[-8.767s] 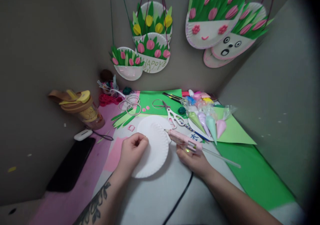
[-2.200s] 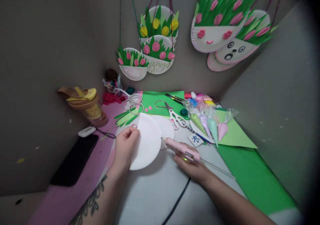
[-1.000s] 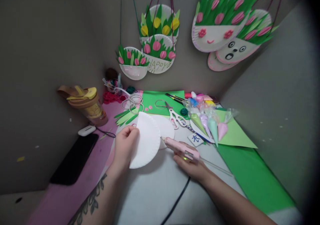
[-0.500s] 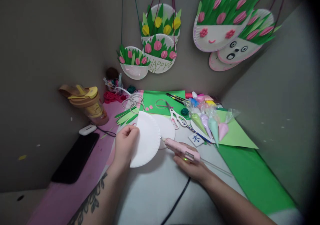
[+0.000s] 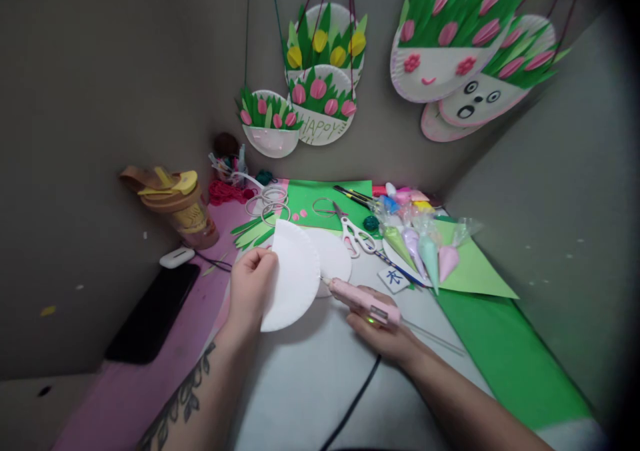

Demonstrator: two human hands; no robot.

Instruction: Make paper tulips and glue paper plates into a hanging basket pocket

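A dark leafy tattoo (image 5: 191, 407) marks the bare left forearm (image 5: 227, 371).

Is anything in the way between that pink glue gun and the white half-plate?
Nothing visible. The right hand holds the pink glue gun, its tip right at the rim of the white half-plate in the left hand; whether tip touches rim is unclear. Another white plate lies behind, not between.

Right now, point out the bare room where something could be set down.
Bare: white tabletop between left forearm and black cord, below the half-round paper plate piece; dark green sheet, below the light green sheet; pink surface between phone and left forearm. Crowded: the far side, with rings, scissors and piping bags.
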